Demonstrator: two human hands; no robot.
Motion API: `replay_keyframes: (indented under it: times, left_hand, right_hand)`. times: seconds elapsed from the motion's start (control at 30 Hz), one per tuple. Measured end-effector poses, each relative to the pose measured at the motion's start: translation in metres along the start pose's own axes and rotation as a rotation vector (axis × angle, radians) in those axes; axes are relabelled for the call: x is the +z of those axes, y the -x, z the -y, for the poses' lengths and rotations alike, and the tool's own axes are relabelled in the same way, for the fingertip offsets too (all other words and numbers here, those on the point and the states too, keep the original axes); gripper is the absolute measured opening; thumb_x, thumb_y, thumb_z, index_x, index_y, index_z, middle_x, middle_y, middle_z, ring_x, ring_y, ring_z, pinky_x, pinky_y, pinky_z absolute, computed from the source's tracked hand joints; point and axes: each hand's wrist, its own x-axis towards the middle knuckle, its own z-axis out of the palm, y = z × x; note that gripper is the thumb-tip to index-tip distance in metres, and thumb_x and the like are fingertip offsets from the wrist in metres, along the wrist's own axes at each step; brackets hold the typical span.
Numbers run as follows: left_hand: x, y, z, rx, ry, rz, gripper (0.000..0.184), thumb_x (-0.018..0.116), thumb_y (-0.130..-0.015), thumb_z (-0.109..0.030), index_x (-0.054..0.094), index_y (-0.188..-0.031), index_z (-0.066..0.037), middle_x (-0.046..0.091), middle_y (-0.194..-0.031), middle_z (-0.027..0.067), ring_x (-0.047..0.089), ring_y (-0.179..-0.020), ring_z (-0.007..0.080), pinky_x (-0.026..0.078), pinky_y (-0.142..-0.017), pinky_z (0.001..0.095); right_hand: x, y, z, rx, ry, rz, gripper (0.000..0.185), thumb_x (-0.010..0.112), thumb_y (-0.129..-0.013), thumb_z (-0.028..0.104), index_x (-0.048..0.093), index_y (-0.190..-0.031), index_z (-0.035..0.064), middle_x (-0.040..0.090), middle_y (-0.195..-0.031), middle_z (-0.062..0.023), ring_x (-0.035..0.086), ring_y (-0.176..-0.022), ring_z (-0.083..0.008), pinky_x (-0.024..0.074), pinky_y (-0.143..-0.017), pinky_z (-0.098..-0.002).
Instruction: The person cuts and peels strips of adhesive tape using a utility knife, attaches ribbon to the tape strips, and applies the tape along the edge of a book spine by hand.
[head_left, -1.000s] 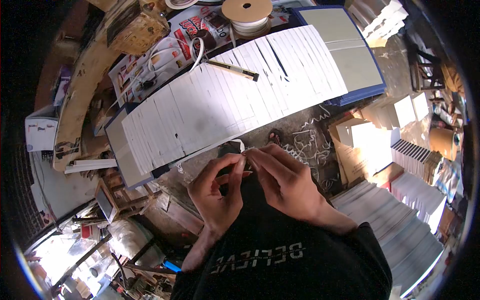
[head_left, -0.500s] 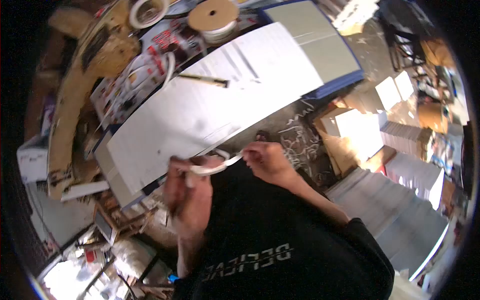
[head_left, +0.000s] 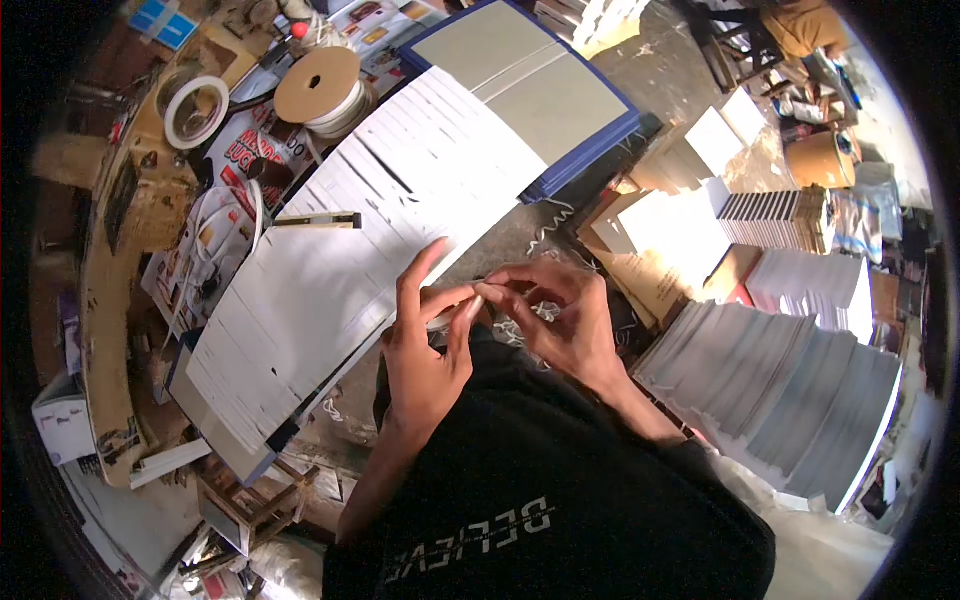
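Observation:
My left hand [head_left: 428, 345] and my right hand [head_left: 565, 315] meet at the fingertips in front of my dark shirt. Both pinch a white ribbon, of which only a little shows below the left fingers. My left index finger points up, apart from the pinch. Beyond the hands lies a long row of white page blocks [head_left: 330, 290] with grey and blue covers [head_left: 565, 95] at its far end. A cutter knife [head_left: 318, 220] rests on the pages. A spool of white ribbon [head_left: 318, 88] stands behind them.
A white tape roll [head_left: 196, 112] lies at the upper left. On the right are an open carton [head_left: 640, 275], a stack of bound books [head_left: 772, 218] and tall stacks of paper [head_left: 770, 390]. Ribbon scraps [head_left: 548, 228] lie on the floor.
The view has turned, so the table things sit further left. The hands were together, then apart with white ribbon stretched between them, and now their fingertips meet again.

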Motion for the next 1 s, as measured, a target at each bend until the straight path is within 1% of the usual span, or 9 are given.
replay_keyframes:
  times: [0.17, 0.23, 0.27, 0.33, 0.53, 0.8, 0.87, 0.97, 1.0]
  left_hand:
    - [0.014, -0.011, -0.004, 0.013, -0.045, 0.064, 0.056, 0.061, -0.094, 0.002, 0.035, -0.144, 0.003, 0.071, -0.101, 0.0144, 0.066, -0.093, 0.0154, 0.051, -0.087, 0.0283]
    - [0.025, -0.01, 0.004, 0.001, 0.012, -0.062, 0.061, 0.062, -0.093, 0.003, 0.032, -0.147, 0.002, 0.071, -0.103, 0.0162, 0.067, -0.092, 0.0167, 0.051, -0.088, 0.0289]
    - [0.024, -0.011, 0.005, -0.043, -0.003, -0.015, 0.069, 0.062, -0.093, 0.003, 0.023, -0.15, 0.0, 0.068, -0.111, 0.0232, 0.067, -0.093, 0.0183, 0.052, -0.087, 0.03]
    - [0.031, -0.012, 0.0, -0.038, 0.129, -0.072, 0.076, 0.061, -0.093, 0.004, 0.014, -0.152, -0.002, 0.064, -0.117, 0.0311, 0.068, -0.094, 0.0208, 0.054, -0.086, 0.0315]
    - [0.033, -0.013, 0.018, 0.076, 0.191, -0.062, 0.082, 0.063, -0.09, 0.008, 0.012, -0.153, -0.004, 0.06, -0.118, 0.0358, 0.069, -0.093, 0.0238, 0.056, -0.083, 0.0322]
    - [0.036, -0.021, 0.035, 0.09, 0.119, -0.047, 0.074, 0.067, -0.086, 0.01, 0.025, -0.147, 0.001, 0.061, -0.122, 0.031, 0.069, -0.094, 0.0216, 0.055, -0.086, 0.0318]
    - [0.037, -0.028, 0.036, 0.056, 0.147, -0.079, 0.057, 0.066, -0.091, 0.003, 0.038, -0.14, 0.003, 0.065, -0.117, 0.0264, 0.069, -0.095, 0.0203, 0.055, -0.086, 0.0309]
    - [0.036, -0.051, 0.051, -0.24, 0.11, 0.279, 0.027, 0.065, -0.097, -0.018, 0.064, -0.11, 0.006, 0.072, -0.089, 0.0113, 0.067, -0.08, 0.0117, 0.053, -0.072, 0.0238]
    - [0.036, -0.057, 0.056, -0.235, 0.11, 0.274, 0.027, 0.065, -0.097, -0.018, 0.064, -0.11, 0.006, 0.072, -0.089, 0.0113, 0.067, -0.08, 0.0117, 0.053, -0.072, 0.0238]
  right_hand:
    - [-0.007, -0.001, -0.007, 0.098, -0.047, -0.082, 0.016, 0.071, -0.083, -0.002, 0.072, -0.099, -0.0037, 0.072, -0.088, -0.0162, 0.07, -0.077, -0.0196, 0.0561, -0.064, -0.031]
    - [-0.01, -0.004, -0.015, 0.042, -0.063, -0.113, 0.017, 0.07, -0.083, -0.003, 0.072, -0.1, -0.0038, 0.073, -0.092, -0.0167, 0.071, -0.079, -0.0186, 0.059, -0.066, -0.0314]
    - [-0.013, -0.003, -0.017, 0.037, -0.128, -0.096, 0.018, 0.069, -0.084, -0.004, 0.071, -0.101, -0.0043, 0.073, -0.091, -0.0173, 0.07, -0.075, -0.0167, 0.0578, -0.063, -0.0323]
    - [-0.017, -0.004, -0.015, 0.165, -0.116, -0.027, 0.016, 0.072, -0.086, 0.002, 0.071, -0.1, -0.0052, 0.073, -0.086, -0.0157, 0.067, -0.072, -0.0137, 0.0551, -0.059, -0.0321]
    - [-0.02, -0.012, -0.031, 0.306, -0.232, 0.03, 0.02, 0.072, -0.09, 0.015, 0.07, -0.097, -0.0041, 0.068, -0.074, -0.0085, 0.059, -0.064, -0.0088, 0.0487, -0.057, -0.0295]
    - [-0.038, -0.027, -0.04, 0.388, -0.288, 0.297, 0.028, 0.066, -0.098, 0.026, 0.064, -0.103, -0.0017, 0.063, -0.081, -0.0001, 0.057, -0.075, -0.0068, 0.0459, -0.066, -0.0241]
    - [-0.038, -0.03, -0.04, 0.341, -0.227, 0.292, 0.029, 0.063, -0.099, 0.027, 0.063, -0.104, -0.0008, 0.061, -0.08, 0.0007, 0.055, -0.074, -0.0069, 0.0455, -0.066, -0.0248]
    - [-0.042, -0.047, -0.06, 0.21, -0.189, 0.047, 0.027, 0.063, -0.099, 0.025, 0.063, -0.105, -0.0005, 0.06, -0.081, -0.0002, 0.054, -0.075, -0.0076, 0.0452, -0.066, -0.025]
    - [-0.046, -0.057, -0.071, 0.181, -0.234, -0.024, 0.027, 0.063, -0.098, 0.024, 0.064, -0.103, -0.0019, 0.064, -0.083, -0.0034, 0.056, -0.075, -0.0098, 0.0473, -0.066, -0.0278]
